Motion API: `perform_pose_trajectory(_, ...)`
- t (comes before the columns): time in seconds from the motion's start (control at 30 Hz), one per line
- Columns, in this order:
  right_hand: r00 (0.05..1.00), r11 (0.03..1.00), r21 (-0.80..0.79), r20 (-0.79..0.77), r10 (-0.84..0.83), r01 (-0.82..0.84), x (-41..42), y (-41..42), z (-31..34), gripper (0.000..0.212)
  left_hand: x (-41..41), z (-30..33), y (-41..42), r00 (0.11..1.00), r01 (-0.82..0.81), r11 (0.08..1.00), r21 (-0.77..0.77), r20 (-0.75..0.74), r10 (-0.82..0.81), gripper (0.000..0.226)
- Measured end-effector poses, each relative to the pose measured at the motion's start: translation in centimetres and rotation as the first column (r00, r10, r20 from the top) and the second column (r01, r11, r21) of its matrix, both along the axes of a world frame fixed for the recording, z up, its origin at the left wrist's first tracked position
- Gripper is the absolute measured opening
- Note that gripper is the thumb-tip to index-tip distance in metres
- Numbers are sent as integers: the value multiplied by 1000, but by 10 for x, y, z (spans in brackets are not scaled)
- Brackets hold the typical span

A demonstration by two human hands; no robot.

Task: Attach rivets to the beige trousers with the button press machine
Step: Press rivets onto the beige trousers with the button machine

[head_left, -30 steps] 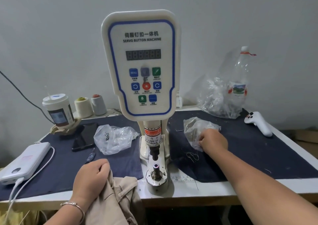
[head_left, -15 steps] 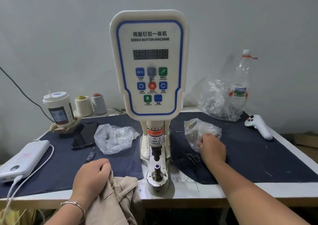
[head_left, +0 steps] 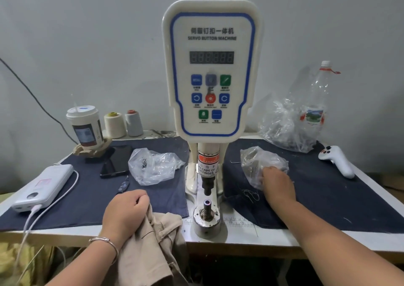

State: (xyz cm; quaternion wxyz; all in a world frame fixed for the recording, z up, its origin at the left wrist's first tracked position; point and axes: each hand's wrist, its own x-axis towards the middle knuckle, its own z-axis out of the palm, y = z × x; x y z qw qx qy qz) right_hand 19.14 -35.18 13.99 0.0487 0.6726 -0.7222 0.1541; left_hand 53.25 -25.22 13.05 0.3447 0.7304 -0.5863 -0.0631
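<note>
Nearest the viewer, the left hand [head_left: 125, 214] has its grip clamped on a bunched fold of the beige trousers [head_left: 153, 248], which hang over the front edge of the desk [head_left: 273, 238], just left of the lower die [head_left: 207, 207] of the button press machine [head_left: 211, 71]. The cloth looks light and floppy, best held close to the rivet spot and spread flat. Farther back on the right, the right hand [head_left: 278, 184] reaches into a small clear bag [head_left: 258, 161] on the dark cloth; whether its fingers are pinching anything cannot be told.
</note>
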Motion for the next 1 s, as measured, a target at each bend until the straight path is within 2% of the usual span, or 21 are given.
perform_pose_trajectory(0.23,1000,999,29,20,-17,16,-6,6,14,14,1,-3,-2,1000,-6,1000,-10,25,6,37)
perform_pose_trajectory(0.4,968,993,108,241,-77,52,-11,8,23,17,1,-1,-1,999,7,1000,-14,39,-7,40)
perform_pose_trajectory(0.53,957,999,30,288,20,-30,-13,13,30,14,0,-1,0,1000,-3,1000,-7,22,3,39)
perform_pose_trajectory(0.6,933,999,-3,359,38,-39,-14,12,30,12,0,-2,-1,1000,-7,1000,-4,15,7,41)
perform_pose_trajectory(0.7,828,999,-13,558,50,-51,-16,14,29,16,-1,-2,0,1000,1,1000,-6,18,-1,42)
perform_pose_trajectory(0.83,630,998,-64,774,58,-13,-18,26,33,11,1,-2,-2,1000,-5,1000,-6,13,6,39)
perform_pose_trajectory(0.93,375,994,-111,921,107,-12,-7,45,37,9,1,-3,-2,1000,-5,1000,3,3,5,32)
perform_pose_trajectory(1.0,229,989,-132,963,144,-63,8,62,37,9,1,-4,-2,1000,-12,1000,5,-1,12,34)
